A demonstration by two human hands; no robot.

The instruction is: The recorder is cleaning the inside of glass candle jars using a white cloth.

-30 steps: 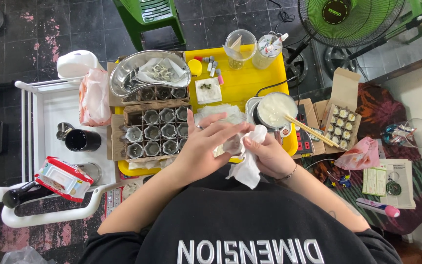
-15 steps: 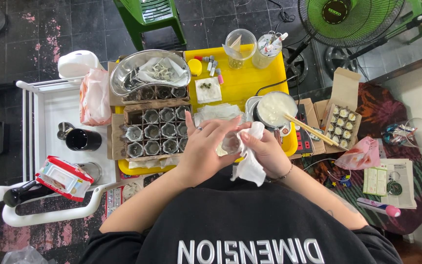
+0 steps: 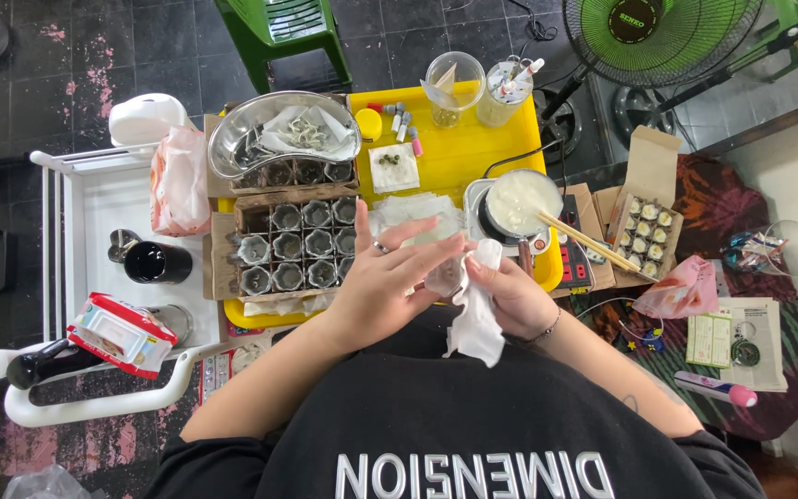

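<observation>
Left hand [image 3: 382, 282] fingers now splayed over small jar [image 3: 445, 275], right hand [image 3: 510, 294] clamped on white tissue [image 3: 476, 310] hanging down

Tray [image 3: 473, 148] at upper centre of the frame, with a metal bowl [image 3: 281, 137] at its upper left edge. Below the bowl, a box of small cups [image 3: 293, 245]. Pot [image 3: 517, 203] with chopsticks [image 3: 588, 242] at the tray's right edge. Right of that, an open carton [image 3: 644, 231]. Two clear containers [image 3: 477, 88] along the tray's top. Left hand [image 3: 382, 282] and right hand [image 3: 510, 296] at centre, touching a small cup [image 3: 443, 277] and a cloth [image 3: 475, 319] between them. Rack [image 3: 66, 277] at left, holding a mug [image 3: 157, 262]. Fan [image 3: 662, 37] at upper right.
</observation>
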